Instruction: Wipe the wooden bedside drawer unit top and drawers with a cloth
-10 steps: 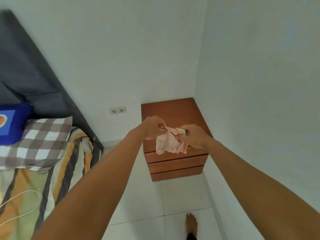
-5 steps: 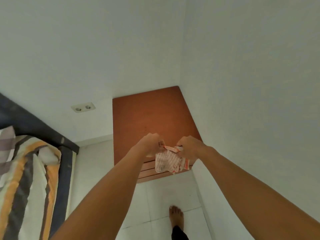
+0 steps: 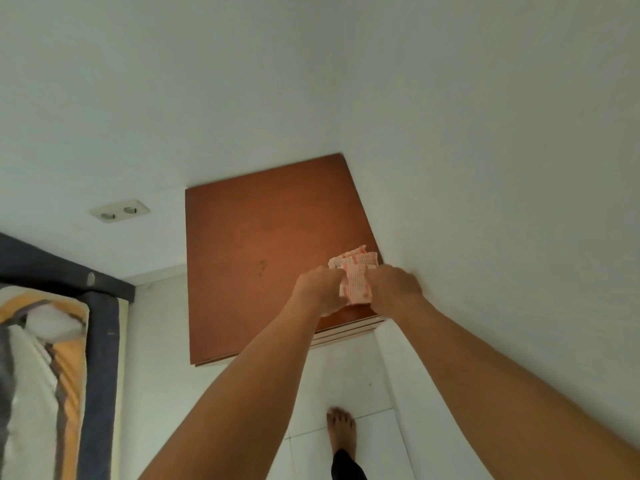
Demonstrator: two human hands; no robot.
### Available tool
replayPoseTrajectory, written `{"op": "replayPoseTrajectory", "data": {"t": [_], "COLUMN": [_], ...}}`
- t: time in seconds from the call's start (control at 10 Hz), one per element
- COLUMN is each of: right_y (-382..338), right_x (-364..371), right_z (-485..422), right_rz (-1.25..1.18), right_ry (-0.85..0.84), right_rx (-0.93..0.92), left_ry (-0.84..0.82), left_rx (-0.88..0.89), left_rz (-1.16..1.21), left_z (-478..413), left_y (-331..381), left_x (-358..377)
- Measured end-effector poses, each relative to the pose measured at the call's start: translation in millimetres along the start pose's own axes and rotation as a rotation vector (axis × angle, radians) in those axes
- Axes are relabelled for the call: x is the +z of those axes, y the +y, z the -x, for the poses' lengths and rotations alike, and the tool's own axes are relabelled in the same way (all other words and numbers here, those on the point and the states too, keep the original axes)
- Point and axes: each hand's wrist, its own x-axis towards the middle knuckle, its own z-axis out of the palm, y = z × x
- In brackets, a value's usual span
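both hands grip the pink-and-white cloth (image 3: 354, 276) between them, the left hand (image 3: 317, 292) and the right hand (image 3: 394, 289) curled round its sides, over the right front part of the wooden drawer unit (image 3: 256, 258) standing in the wall corner.

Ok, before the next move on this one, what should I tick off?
1. Grip on the cloth: ok, left hand and right hand both hold it, bunched.
2. Position over the drawer unit top: ok, near its right front corner.
3. Contact with the wood: cannot tell.
4. Clutter in the wiping path: ok, only small dark specks show.
5. State of the drawer fronts: cannot tell, only their upper edges show.
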Motion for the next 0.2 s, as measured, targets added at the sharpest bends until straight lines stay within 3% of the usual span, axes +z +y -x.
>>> {"op": "replayPoseTrajectory", "data": {"t": [0.2], "right_y": [-12], "right_x": [-2], "right_z": [11], "right_rz": [-0.038], "right_ry": [-0.026], "right_rx": [-0.010], "left_ry": [0.058], "left_rx": [-0.069], "left_rz": [0.000], "left_z": [15], "left_y": [-14], "left_x": [-3]}}
